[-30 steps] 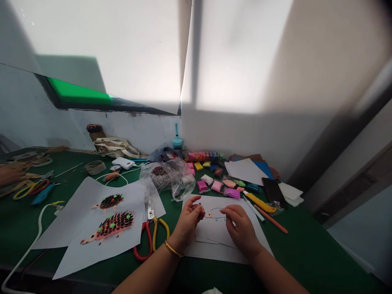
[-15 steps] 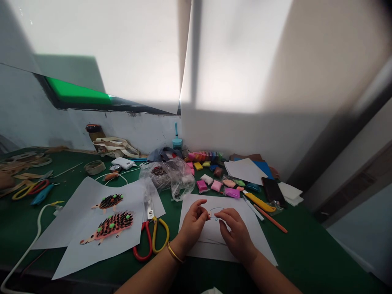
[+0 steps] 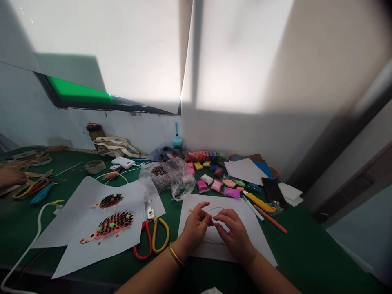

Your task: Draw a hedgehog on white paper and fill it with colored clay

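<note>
My left hand (image 3: pixel 197 224), with a gold bangle at its wrist, is over the white paper (image 3: pixel 252 241). Its thumb and index finger pinch together on something tiny that I cannot make out. My right hand (image 3: pixel 235 232) comes in from the other side, thumb and index fingertips bent close around the same spot. Between and behind the fingers a curved outline (image 3: pixel 218 208) is drawn on the paper. A small peach-coloured bit (image 3: pixel 191 209) shows on the paper just left of my left hand; the rest is hidden by the fingers.
Left lie two spiny clay hedgehogs (image 3: pixel 114 224) on paper, and red-and-yellow scissors (image 3: pixel 150 237). Bagged clay packets (image 3: pixel 216 185), a yellow cutter (image 3: pixel 260 202), an orange stick (image 3: pixel 271 219) and a dark phone (image 3: pixel 272 190) sit beyond. Another person's hand (image 3: pixel 12 177) is at far left.
My right fingertips have moved left and slightly down, meeting my left fingertips. The peach bit on the paper has come into sight. Another person's hand has appeared at the far left.
</note>
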A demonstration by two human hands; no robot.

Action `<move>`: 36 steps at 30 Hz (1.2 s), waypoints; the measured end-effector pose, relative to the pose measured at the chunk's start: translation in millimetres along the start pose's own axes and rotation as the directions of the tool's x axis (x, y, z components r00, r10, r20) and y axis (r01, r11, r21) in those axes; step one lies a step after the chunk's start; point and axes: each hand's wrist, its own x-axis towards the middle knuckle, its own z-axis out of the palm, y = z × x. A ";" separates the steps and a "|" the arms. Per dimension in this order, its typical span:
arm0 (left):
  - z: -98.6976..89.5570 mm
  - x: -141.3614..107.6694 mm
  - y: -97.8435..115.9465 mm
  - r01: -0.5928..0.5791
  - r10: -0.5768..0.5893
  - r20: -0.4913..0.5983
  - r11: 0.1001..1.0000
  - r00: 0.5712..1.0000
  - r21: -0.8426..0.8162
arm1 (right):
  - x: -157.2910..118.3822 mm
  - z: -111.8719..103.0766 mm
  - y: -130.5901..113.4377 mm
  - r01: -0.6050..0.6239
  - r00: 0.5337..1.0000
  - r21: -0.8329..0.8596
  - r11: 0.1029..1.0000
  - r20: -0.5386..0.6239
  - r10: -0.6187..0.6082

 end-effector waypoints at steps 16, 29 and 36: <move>-1.1 -3.0 -6.1 -0.080 0.070 0.059 0.981 0.996 0.176 | 0.7 1.8 2.8 -0.071 0.997 0.091 0.993 0.036 0.068; -4.0 -5.4 -3.5 -0.204 0.201 0.049 0.907 0.978 0.368 | 0.4 1.3 7.8 -0.141 0.990 0.179 0.974 0.023 0.139; -3.9 -5.4 2.0 -0.356 0.374 0.096 0.728 0.922 0.585 | 0.2 3.4 12.1 -0.177 0.984 0.203 0.963 0.003 0.180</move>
